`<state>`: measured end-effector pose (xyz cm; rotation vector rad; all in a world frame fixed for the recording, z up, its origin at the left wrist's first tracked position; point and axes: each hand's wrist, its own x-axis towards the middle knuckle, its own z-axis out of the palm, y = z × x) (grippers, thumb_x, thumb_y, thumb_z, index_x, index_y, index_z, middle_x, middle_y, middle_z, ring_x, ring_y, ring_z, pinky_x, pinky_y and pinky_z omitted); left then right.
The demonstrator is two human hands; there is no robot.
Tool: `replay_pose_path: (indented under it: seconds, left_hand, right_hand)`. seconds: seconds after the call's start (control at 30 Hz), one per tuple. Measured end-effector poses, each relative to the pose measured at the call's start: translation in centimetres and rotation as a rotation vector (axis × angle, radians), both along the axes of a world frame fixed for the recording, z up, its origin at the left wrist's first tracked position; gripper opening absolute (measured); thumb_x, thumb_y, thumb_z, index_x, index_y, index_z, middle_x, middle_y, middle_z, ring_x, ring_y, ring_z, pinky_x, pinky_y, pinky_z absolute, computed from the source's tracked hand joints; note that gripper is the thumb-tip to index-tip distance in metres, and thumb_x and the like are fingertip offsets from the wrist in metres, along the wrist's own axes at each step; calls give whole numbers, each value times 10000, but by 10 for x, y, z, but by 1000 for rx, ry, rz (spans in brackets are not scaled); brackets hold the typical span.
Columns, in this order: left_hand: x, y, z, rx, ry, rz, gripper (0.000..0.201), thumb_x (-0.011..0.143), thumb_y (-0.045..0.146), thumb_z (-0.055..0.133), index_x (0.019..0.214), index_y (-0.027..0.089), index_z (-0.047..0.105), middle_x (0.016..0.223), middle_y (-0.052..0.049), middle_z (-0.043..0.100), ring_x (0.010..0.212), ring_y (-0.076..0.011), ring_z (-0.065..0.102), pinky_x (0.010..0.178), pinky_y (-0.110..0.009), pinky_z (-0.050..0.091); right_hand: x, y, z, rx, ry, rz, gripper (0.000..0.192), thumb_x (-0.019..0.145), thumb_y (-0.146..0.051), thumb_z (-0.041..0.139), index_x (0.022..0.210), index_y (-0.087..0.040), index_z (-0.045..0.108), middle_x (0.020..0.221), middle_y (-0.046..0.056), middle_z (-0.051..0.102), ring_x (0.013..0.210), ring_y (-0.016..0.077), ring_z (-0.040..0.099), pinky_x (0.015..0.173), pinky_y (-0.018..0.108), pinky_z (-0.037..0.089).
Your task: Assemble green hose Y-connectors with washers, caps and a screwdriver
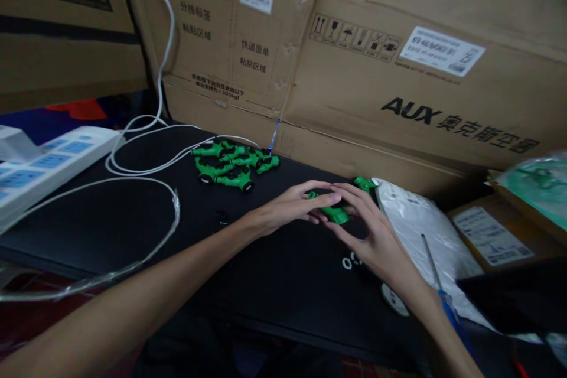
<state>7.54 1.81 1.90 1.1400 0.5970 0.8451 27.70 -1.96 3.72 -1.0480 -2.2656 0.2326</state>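
Observation:
Over the middle of the black table, my left hand (296, 205) and my right hand (365, 221) meet around a green plastic hose fitting (335, 213). Fingers of both hands close on it from either side and hide part of its body. A ribbed green collar shows at its lower end. Several green Y-shaped hose connectors (230, 168) with black parts lie grouped to the left, beyond my left hand. Another green fitting (364, 183) lies just behind my right hand. White rings (349, 262) are below my right hand, partly hidden by it.
Large cardboard boxes (345, 71) wall off the back. A white power strip (57, 156) and a looped white cable (133, 172) occupy the left. At right are a white plastic bag (416, 230), a blue-handled screwdriver (449, 310) and a dark object (518, 295). Tiny black pieces (222, 217) lie near my left forearm.

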Motion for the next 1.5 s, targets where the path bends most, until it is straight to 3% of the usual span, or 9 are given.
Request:
replay_pose_path:
  seconds: [0.13,0.23,0.33,0.43,0.6,0.77,0.97,1.13,1.5]
  left_hand:
    - [2,1,-1,-140,-150,13,414,860,253,739,1259,181,661,1029,-70,719,847,-149,691,901,-320,521]
    - [3,2,-3,-296,-209,75,363,897,241,658,1250,159,650,1008,-76,732,807,-154,711,942,-325,522]
    - [2,5,-6,-408,-229,133,322,939,304,599,1208,136,654,948,-87,743,774,-163,710,940,-326,534]
    - [1,7,-9,-436,-216,155,318,938,335,618,1190,148,668,918,-75,733,745,-156,692,890,-314,546]
    - [1,8,-10,-426,-234,84,344,842,356,797,1131,190,708,966,-60,715,764,-128,669,801,-251,542]
    - [2,8,-10,-444,-219,83,323,836,371,813,1081,185,717,922,-52,718,747,-115,663,764,-234,523]
    - [3,8,-11,-389,-117,145,380,810,498,806,962,167,701,838,-23,687,688,-112,638,749,-253,503]
    - [3,10,-10,-276,-29,212,387,845,518,756,966,157,689,860,-13,669,687,-108,614,746,-262,479]
    - [-1,14,-13,-169,106,244,412,857,558,718,965,161,702,898,-20,636,743,-127,592,731,-272,480]
  right_hand:
    - [21,-9,7,-109,89,-78,553,941,-317,674,1457,-345,476,1519,102,468,1128,247,685,935,440,597]
    - [49,-13,8,-37,51,-238,404,946,-373,653,1337,-297,587,1290,109,649,901,237,727,824,444,603]
    - [74,-12,-1,-13,-134,-239,236,946,-423,617,1082,-265,728,1055,103,760,956,298,720,852,501,588]
    - [82,-9,-16,-76,-234,-162,257,946,-423,600,1044,-257,770,1025,102,791,986,309,722,879,520,585]
    - [76,0,-29,-143,-292,-132,211,909,-385,653,990,-248,791,954,101,791,893,292,707,803,478,585]
    - [68,1,-25,-222,-255,-145,163,892,-397,668,862,-252,735,832,74,746,776,260,681,711,414,559]
    - [35,-6,6,-498,110,-182,303,885,-530,684,837,-232,716,797,41,740,725,212,700,672,336,544]
    - [3,9,32,-501,359,-94,344,838,-552,736,875,-211,755,833,64,751,731,205,710,714,339,571]
    - [-12,31,-5,-557,596,-143,398,739,-478,853,912,-192,637,713,-13,651,612,130,639,590,247,519]
